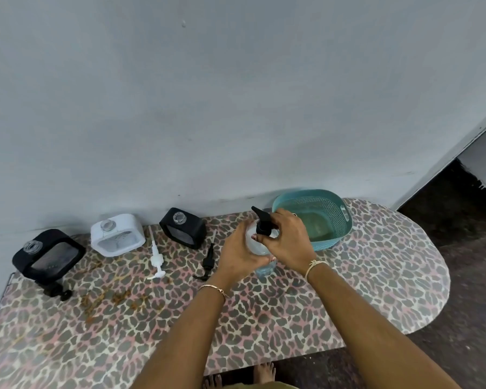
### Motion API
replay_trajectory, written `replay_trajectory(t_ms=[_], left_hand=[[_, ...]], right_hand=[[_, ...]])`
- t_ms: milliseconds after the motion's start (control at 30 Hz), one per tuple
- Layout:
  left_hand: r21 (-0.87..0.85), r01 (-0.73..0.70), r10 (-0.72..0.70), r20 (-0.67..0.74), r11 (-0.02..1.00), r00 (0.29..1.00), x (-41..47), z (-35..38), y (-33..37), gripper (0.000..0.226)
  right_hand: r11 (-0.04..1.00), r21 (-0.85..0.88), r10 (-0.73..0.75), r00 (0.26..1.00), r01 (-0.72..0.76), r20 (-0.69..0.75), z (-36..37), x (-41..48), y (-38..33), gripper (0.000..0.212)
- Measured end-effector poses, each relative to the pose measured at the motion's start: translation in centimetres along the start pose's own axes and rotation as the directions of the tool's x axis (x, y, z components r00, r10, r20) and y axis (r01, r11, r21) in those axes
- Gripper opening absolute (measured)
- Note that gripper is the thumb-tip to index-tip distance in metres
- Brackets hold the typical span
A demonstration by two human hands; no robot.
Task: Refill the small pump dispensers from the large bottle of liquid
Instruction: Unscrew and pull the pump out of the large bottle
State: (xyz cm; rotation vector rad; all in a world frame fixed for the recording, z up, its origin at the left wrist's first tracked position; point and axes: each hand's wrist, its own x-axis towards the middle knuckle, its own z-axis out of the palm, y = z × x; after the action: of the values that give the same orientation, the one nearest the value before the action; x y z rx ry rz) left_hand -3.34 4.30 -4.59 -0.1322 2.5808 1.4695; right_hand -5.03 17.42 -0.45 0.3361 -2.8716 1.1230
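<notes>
A clear bottle of liquid [264, 266] with a black pump head [262, 220] stands on the leopard-print table [306, 310]. My left hand [237, 252] wraps around the bottle's body. My right hand [289, 237] grips the collar of the black pump on top. Three small square dispensers with open necks stand along the wall: a black one [47, 254] at far left, a white one [118, 234], and another black one [183, 227]. A white pump [156, 258] and a black pump [208, 259] lie loose on the table.
A teal perforated basket [340, 217] sits at the back right, touching the wall side. Brownish crumbs or stains [110, 297] mark the table left of centre. A small black part [58, 290] lies below the far-left dispenser. The table's right end is rounded; dark floor lies beyond.
</notes>
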Motion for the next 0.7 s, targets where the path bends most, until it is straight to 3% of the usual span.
replay_trajectory(t_ms=[133,267,333,467,533,700], left_hand=[[0.006,-0.026,0.026,0.035,1.000,0.999,0.0,-0.9,-0.3,0.080],[-0.006,-0.014,0.015,0.045,1.000,0.999,0.2,-1.0,-0.3,0.086],[-0.010,-0.021,0.021,0.045,1.000,0.999,0.2,-0.9,-0.2,0.087],[-0.014,-0.042,0.043,0.041,0.999,0.998,0.1,-0.8,-0.3,0.084],[-0.022,-0.044,0.045,0.048,0.999,0.998,0.0,-0.8,-0.3,0.084],[-0.021,-0.021,0.022,0.067,1.000,0.998,0.3,-0.8,-0.3,0.093]], right_hand=[[0.994,0.084,-0.081,0.981,0.067,0.178,-0.9,1.1,0.7,0.025],[0.971,0.235,-0.118,0.929,0.035,0.350,-2.2,1.6,0.5,0.039],[0.967,0.256,-0.080,0.940,-0.008,0.333,-2.0,1.5,0.4,0.051],[0.993,0.120,-0.001,0.996,-0.010,0.090,-0.7,0.8,0.1,0.042],[0.992,0.119,0.029,0.999,-0.033,0.038,-0.7,0.6,0.2,0.045],[0.942,0.334,-0.051,0.980,-0.017,0.194,-1.9,0.6,0.4,0.048]])
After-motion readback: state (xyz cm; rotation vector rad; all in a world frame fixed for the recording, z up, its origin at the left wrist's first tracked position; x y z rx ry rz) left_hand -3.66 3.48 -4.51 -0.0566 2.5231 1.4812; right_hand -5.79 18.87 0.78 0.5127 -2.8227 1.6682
